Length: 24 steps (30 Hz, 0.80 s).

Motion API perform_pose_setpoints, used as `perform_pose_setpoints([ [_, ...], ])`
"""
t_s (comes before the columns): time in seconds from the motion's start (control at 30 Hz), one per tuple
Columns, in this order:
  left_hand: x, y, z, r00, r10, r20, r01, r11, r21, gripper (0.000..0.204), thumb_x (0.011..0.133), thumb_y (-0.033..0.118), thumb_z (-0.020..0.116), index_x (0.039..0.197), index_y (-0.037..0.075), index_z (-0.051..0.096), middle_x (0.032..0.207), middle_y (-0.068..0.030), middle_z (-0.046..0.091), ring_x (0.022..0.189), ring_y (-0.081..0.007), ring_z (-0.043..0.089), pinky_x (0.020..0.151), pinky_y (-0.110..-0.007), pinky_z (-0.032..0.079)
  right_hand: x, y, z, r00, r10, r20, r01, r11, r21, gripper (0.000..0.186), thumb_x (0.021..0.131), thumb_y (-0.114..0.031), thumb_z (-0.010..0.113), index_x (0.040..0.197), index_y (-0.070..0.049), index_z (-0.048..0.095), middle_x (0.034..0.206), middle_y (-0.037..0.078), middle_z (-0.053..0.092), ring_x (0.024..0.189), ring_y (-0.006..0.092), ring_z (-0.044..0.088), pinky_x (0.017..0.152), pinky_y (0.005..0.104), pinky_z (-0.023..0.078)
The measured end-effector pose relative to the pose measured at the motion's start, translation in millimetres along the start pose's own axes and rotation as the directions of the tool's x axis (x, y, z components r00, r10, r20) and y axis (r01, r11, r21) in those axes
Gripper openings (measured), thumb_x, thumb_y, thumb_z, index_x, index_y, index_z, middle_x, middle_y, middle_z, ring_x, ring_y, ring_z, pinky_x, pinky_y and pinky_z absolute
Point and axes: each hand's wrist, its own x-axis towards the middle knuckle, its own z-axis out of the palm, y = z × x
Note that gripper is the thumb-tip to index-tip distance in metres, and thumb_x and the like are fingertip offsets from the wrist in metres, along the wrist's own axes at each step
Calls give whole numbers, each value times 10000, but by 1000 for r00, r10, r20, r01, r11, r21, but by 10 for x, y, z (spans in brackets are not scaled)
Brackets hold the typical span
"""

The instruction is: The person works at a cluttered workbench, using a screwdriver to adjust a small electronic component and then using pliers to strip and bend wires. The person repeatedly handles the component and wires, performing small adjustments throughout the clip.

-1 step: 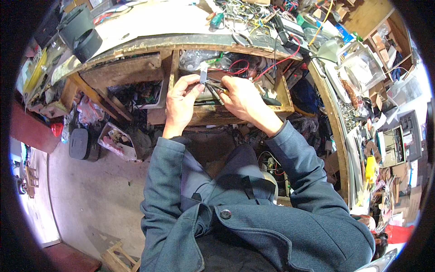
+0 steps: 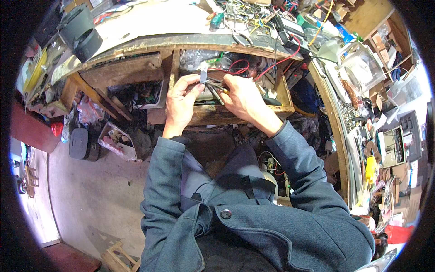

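My left hand (image 2: 179,105) pinches a small, flat, silvery-grey strip (image 2: 204,74) between thumb and fingers, its upper end standing clear of them. My right hand (image 2: 244,100) is closed around dark pliers (image 2: 213,91) with a bit of yellow at the handle. The pliers' tips meet the lower part of the strip beside my left fingertips; the exact contact is too small to make out. Both hands are above an open wooden drawer (image 2: 208,119) holding clear plastic bags (image 2: 192,59) and a red cable (image 2: 239,68).
Behind the drawer runs a worktop (image 2: 154,20) with a green-handled tool (image 2: 217,20), scissors (image 2: 241,38) and many cables. On the right, a second bench carries a clear plastic box (image 2: 362,68) and loose parts. A black case (image 2: 79,143) and an open carton (image 2: 118,144) stand on the floor at left.
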Motion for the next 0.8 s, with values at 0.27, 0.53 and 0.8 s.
perform_pose_setpoints([
  [0.27,-2,-39,-6,1000,21,-5,-21,995,-96,244,897,-10,720,1138,25,712,1130,-22,699,1020,-104,638,935,-260,498,-49,-103,-89,998,-42,-50,38,997,-73,334,859,-319,733,867,-22,580,790,193,652,772,399,669,683,483,538],
  [0.53,8,-34,-24,999,49,10,-48,998,-49,233,884,-32,724,1108,28,713,1148,-27,682,1032,-103,637,899,-249,526,19,-35,-60,1000,-30,-3,30,998,-46,293,858,-315,725,810,-44,625,726,197,665,720,399,680,650,494,544],
  [0.8,17,25,-9,999,47,9,-47,997,-62,238,873,-63,715,1094,26,716,1161,-35,680,1064,-119,642,931,-258,530,53,18,-9,999,-39,-22,39,999,3,206,856,-227,692,821,-37,620,720,219,648,732,430,667,642,497,529],
])
